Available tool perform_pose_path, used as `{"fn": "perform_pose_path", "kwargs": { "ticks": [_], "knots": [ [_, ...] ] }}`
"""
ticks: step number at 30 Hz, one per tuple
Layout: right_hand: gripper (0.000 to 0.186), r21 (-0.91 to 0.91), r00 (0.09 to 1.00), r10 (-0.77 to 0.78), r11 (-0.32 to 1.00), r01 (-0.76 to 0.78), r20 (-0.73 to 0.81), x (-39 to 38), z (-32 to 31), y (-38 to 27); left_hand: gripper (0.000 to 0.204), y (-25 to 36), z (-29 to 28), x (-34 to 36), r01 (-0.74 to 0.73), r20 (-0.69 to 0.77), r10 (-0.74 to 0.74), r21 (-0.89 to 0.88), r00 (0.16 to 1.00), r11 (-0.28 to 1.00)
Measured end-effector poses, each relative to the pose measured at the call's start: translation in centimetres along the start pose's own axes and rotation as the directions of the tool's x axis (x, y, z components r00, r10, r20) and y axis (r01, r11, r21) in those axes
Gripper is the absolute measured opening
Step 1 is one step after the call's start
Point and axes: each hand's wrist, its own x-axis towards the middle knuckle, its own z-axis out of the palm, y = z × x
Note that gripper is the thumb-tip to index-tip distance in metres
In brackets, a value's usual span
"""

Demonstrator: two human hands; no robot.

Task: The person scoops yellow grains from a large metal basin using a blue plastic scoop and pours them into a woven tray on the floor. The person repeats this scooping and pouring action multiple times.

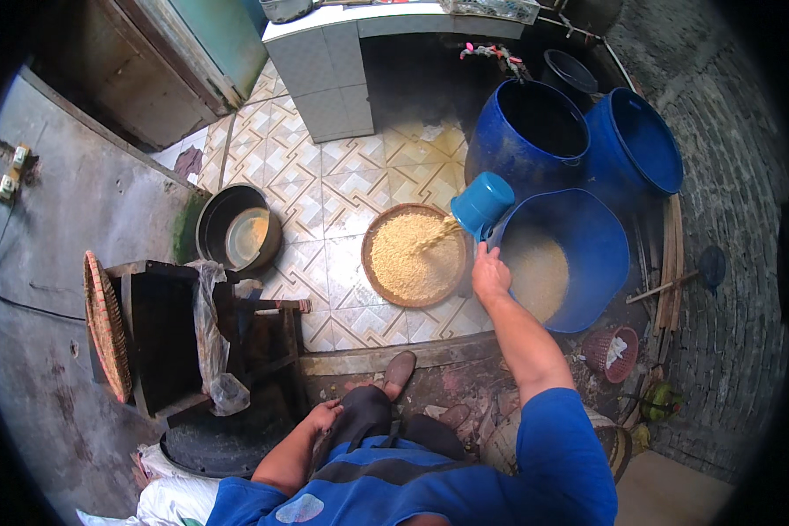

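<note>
My right hand (491,272) grips the handle of a blue plastic dipper (482,203), which is tipped over to the left. Pale yellow beans (416,259), likely soybeans, fall from its mouth onto a heap of the same beans. They fill a round basket (370,280) with a brown rim, set on the tiled floor. Just right of that hand stands a wide blue tub (600,254) with cloudy, pale contents at its bottom. My left hand (324,415) rests at my left knee, its fingers curled, with nothing visible in them.
Blue barrels (486,145) stand behind the tub. A dark round pot (210,232) sits on the left tiles. Nearer, a dark wooden stand (171,333) has a woven tray (105,329) leaning on it. A small reddish basket (611,355) lies right of the raised tile edge (394,355).
</note>
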Motion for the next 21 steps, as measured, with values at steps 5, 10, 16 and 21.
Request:
{"fn": "perform_pose_path", "kwargs": {
  "ticks": [5, 10, 16, 21],
  "knots": [
    [0.038, 0.103, 0.997, 0.043, 0.994, -0.037, -0.061, -1.5, -1.3, 1.1, 0.054, 1.7, -0.1, -0.1, -0.046, 0.001, 0.046, 0.087, 0.999, 0.995],
    [0.047, 0.536, 0.976, 0.065, 0.842, 0.058, -0.207, -6.0, -0.8, 4.4, 0.053, 1.0, 0.9, 1.4, -0.039, 0.016, 0.037, 0.142, 0.999, 0.989],
    [0.053, 0.972, 0.966, 0.259, -0.232, 0.047, 0.015, -18.3, -1.0, 12.8, 0.053, 2.2, 2.5, 2.4, -0.055, 0.059, 0.044, 0.204, 0.997, 0.977],
    [0.051, 0.968, 0.787, 0.611, -0.135, 0.213, -0.088, -29.8, -0.6, 23.3, 0.054, 6.3, 5.2, 1.4, -0.089, 0.135, 0.046, 0.328, 0.990, 0.940]
  ]
}}
